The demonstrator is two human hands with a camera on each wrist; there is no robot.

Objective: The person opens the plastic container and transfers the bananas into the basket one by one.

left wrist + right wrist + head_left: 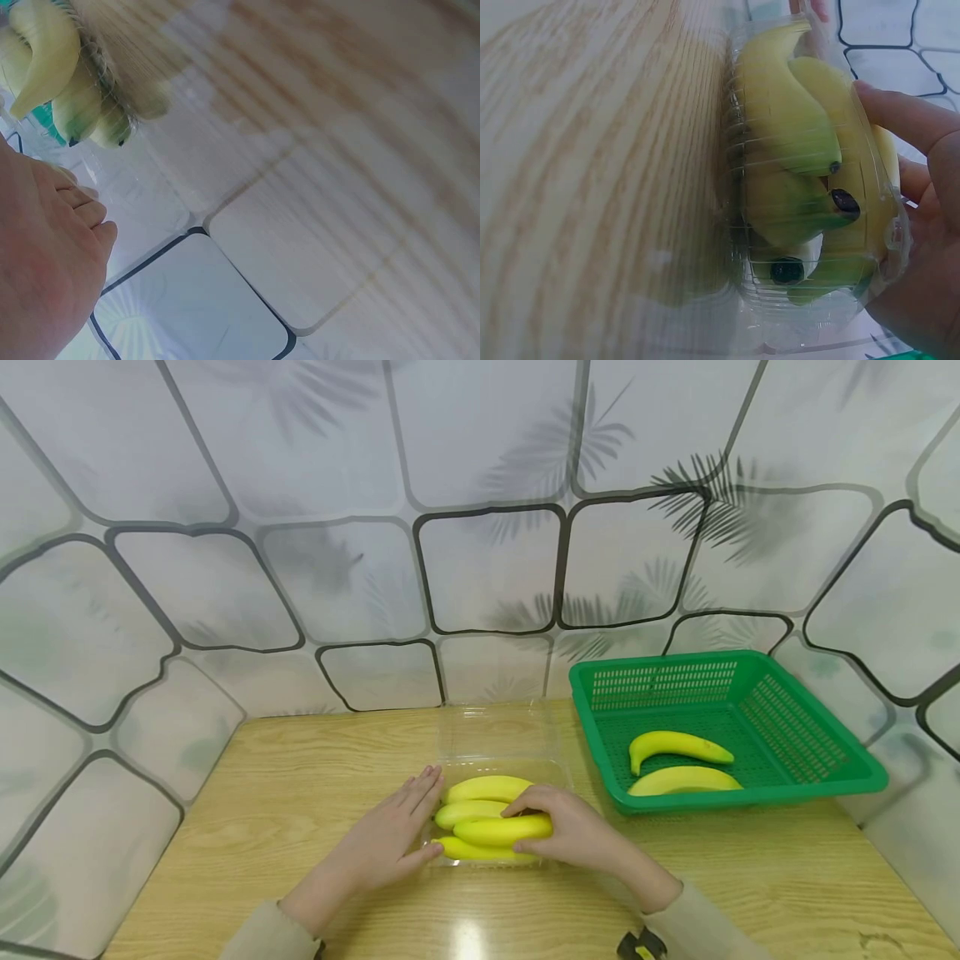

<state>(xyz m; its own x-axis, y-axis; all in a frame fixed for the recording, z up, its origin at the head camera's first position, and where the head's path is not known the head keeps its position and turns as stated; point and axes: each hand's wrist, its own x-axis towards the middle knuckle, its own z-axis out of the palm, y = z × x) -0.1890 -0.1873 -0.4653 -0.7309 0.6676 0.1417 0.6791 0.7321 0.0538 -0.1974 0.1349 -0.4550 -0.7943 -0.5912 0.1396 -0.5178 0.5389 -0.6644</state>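
A clear plastic clamshell box (557, 768) lies with its lid raised at the back, and several yellow bananas (487, 788) fill it. My right hand (573, 831) grips the top banana (498, 831) at its right end, thumb on the near side and fingers over the far side. My left hand (393, 835) lies along the box's left side, fingers straight and thumb at the near left corner. In the right wrist view, dark banana tips (846, 201) show through the ribbed clear wall, with the right hand (922, 202) at the box's edge.
A green plastic basket (825, 727) stands to the right of the box. Inside it are a curved banana (678, 745) and another banana (686, 781), partly hidden by the near rim. Behind the wooden table (315, 768) rises a patterned wall (487, 568).
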